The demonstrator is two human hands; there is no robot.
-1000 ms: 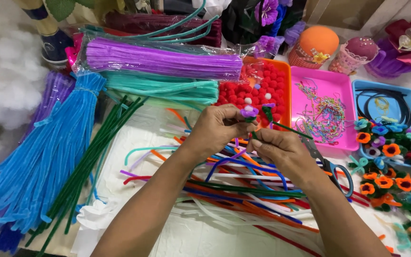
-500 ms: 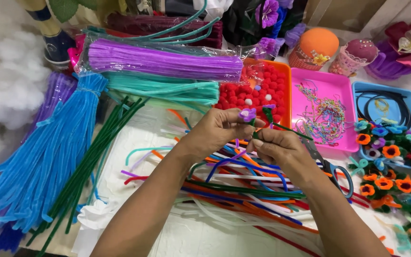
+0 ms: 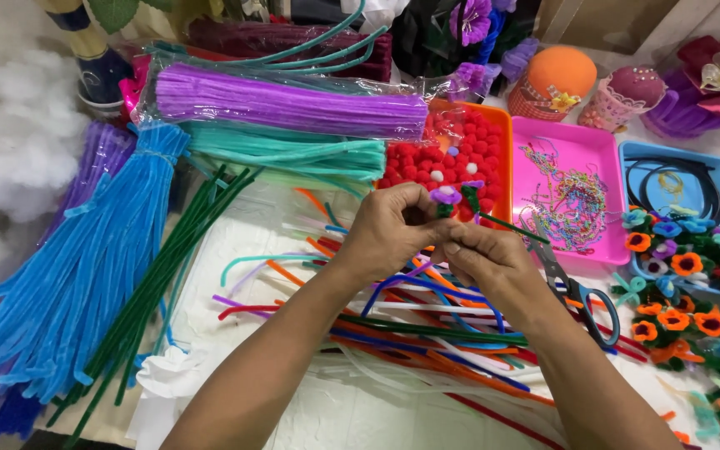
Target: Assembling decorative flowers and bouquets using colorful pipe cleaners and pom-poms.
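Note:
My left hand (image 3: 389, 227) and my right hand (image 3: 485, 262) meet above the middle of the table, fingertips together. Between them they pinch a small purple pipe-cleaner flower (image 3: 445, 197) with a white centre. Its dark green stem (image 3: 502, 223) is wrapped near the bloom and sticks out to the right over my right hand. Below the hands lies a loose heap of pipe cleaners (image 3: 427, 333) in orange, blue, red, white and green.
Bundles of pipe cleaners lie left: blue (image 3: 85, 267), dark green (image 3: 168, 275), teal (image 3: 293, 154), purple (image 3: 293, 104). An orange tray of red pom-poms (image 3: 502, 133), a pink tray (image 3: 593, 142) and a blue tray (image 3: 635, 158) sit behind. Scissors (image 3: 581, 292) and finished flowers (image 3: 685, 292) are at the right.
The hands stay in place. My fingers have shifted a little around the flower and stem, and the flower sits slightly higher between them.

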